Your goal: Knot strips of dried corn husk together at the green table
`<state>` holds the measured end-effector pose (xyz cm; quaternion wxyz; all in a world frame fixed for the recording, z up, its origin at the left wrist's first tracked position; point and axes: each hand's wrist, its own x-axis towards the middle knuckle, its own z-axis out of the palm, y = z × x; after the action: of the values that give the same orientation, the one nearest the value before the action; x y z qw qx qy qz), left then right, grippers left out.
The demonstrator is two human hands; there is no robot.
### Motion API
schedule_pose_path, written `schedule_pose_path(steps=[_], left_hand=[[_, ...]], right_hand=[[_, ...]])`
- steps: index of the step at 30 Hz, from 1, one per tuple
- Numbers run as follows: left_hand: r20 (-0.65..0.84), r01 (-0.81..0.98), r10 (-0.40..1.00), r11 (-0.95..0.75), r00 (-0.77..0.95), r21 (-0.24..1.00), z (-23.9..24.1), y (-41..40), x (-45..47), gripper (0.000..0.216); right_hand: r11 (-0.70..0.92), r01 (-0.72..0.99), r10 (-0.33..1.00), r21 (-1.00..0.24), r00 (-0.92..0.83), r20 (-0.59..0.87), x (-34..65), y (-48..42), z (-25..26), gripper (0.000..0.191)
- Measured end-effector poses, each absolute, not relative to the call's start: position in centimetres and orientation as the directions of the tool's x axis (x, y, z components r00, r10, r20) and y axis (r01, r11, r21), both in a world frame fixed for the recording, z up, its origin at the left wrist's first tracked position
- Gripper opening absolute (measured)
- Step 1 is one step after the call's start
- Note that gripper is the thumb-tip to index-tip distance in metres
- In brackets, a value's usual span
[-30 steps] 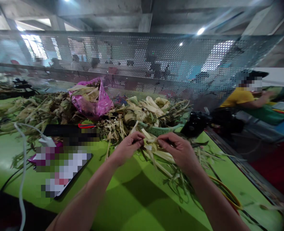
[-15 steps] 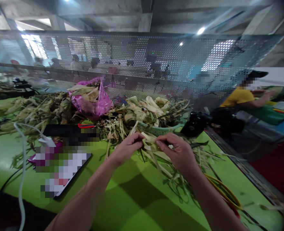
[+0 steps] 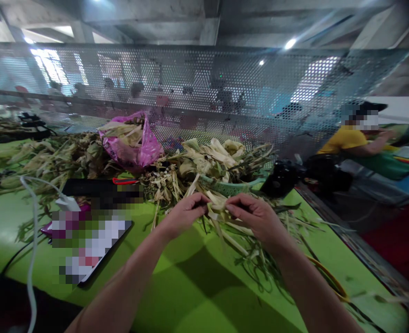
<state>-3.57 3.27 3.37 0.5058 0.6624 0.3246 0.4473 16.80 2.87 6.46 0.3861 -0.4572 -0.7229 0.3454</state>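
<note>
A pale yellow-green corn husk strip (image 3: 216, 210) spans the short gap between my two hands, above the green table (image 3: 190, 286). My left hand (image 3: 186, 213) is closed, pinching the strip's left end between thumb and fingers. At the other end, my right hand (image 3: 254, 213) pinches it too, its fingertips bent in. Just beyond the hands, a light green basket (image 3: 228, 187) carries a heap of dry corn husks (image 3: 218, 159). Shredded husk strips (image 3: 259, 263) lie beneath and beside my right hand.
A pink plastic bag (image 3: 135, 143) of husks stands at the back left, beside a husk pile (image 3: 69, 155). Red-handled scissors (image 3: 124, 181), a blurred flat item (image 3: 100, 249) and a white cable (image 3: 34, 240) lie left. Behind rises a perforated metal screen (image 3: 190, 101). A person in yellow (image 3: 344, 138) sits right.
My right hand has shifted slightly and its forearm now covers more of the yellow loop on the table. Both hands still pinch the husk strip, which has turned a little.
</note>
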Motion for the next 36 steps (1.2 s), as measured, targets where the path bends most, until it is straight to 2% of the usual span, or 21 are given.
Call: schedule_pose_path(steps=[4, 7, 11, 17, 24, 30, 34, 36], left_hand=[[0.267, -0.005, 0.881, -0.288, 0.39, 0.958, 3.0, 3.4, -3.5, 0.01], [0.278, -0.01, 0.868, -0.3, 0.412, 0.954, 3.0, 3.4, -3.5, 0.01], [0.243, 0.008, 0.873, -0.272, 0.423, 0.962, 3.5, 3.0, -3.7, 0.017], [0.214, -0.032, 0.884, -0.221, 0.417, 0.975, 4.1, 2.5, -4.1, 0.017], [0.219, -0.01, 0.868, -0.24, 0.446, 0.971, 2.9, 3.1, -3.5, 0.015], [0.24, 0.041, 0.869, -0.285, 0.432, 0.958, 2.7, 3.0, -3.1, 0.017], [0.259, -0.022, 0.869, -0.276, 0.421, 0.961, 2.6, 3.1, -2.7, 0.018], [0.244, -0.061, 0.899, -0.239, 0.363, 0.969, 2.3, 3.3, -2.4, 0.017]], right_hand=[[0.272, 0.325, 0.935, -0.906, -0.312, 0.169, 16.7, 3.1, 6.2, 0.022], [0.309, 0.39, 0.932, -0.867, -0.305, 0.195, 16.2, 3.0, 6.0, 0.021], [0.394, 0.517, 0.918, -0.76, -0.261, 0.298, 15.6, 2.6, 6.0, 0.019], [0.432, 0.471, 0.902, -0.769, -0.217, 0.373, 15.9, 2.5, 6.2, 0.016], [0.598, 0.537, 0.786, -0.596, -0.246, 0.567, 15.8, 2.4, 6.0, 0.009], [0.615, 0.535, 0.778, -0.58, -0.292, 0.556, 14.7, 1.7, 5.5, 0.007], [0.618, 0.516, 0.782, -0.594, -0.326, 0.531, 14.7, 1.7, 5.7, 0.008], [0.622, 0.5, 0.778, -0.603, -0.303, 0.551, 14.9, 1.7, 6.0, 0.013]])
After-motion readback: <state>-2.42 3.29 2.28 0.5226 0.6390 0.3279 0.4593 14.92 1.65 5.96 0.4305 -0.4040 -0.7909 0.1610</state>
